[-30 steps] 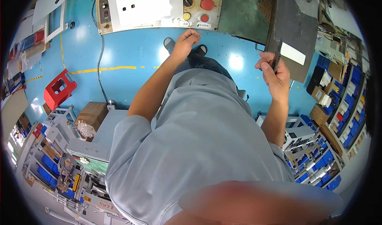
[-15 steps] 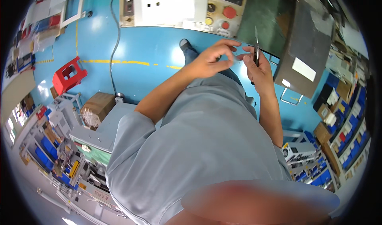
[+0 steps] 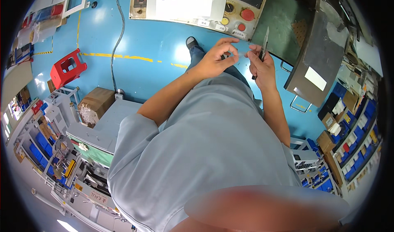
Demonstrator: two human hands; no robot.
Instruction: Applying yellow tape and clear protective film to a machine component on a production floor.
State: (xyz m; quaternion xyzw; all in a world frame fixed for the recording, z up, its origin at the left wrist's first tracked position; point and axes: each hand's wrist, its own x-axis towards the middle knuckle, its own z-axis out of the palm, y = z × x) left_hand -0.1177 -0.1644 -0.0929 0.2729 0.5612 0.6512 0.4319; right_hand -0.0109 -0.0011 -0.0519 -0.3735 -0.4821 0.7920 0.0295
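Note:
My right hand grips a utility knife, a slim dark-handled one whose pale blade points up and away from me. The lower end of its handle shows below the fingers. To the left, my left hand hovers at about the same height with its fingers bent and spread apart. I see nothing held in it, and a small gap separates its fingertips from the right hand. Both hands are in the air in front of my grey shirt, short of a machine's control panel with red and yellow buttons.
A white sheet covers part of the machine. Right of it stands a brown-grey cabinet door with metal handles. On the blue floor are a red stool and a dark cable. A cardboard box and parts shelves stand around me.
The view has shifted slightly, and the machine sits higher and farther right. My right hand has shifted slightly left, the knife leaning more to the right. The left hand's fingers have drawn back a little.

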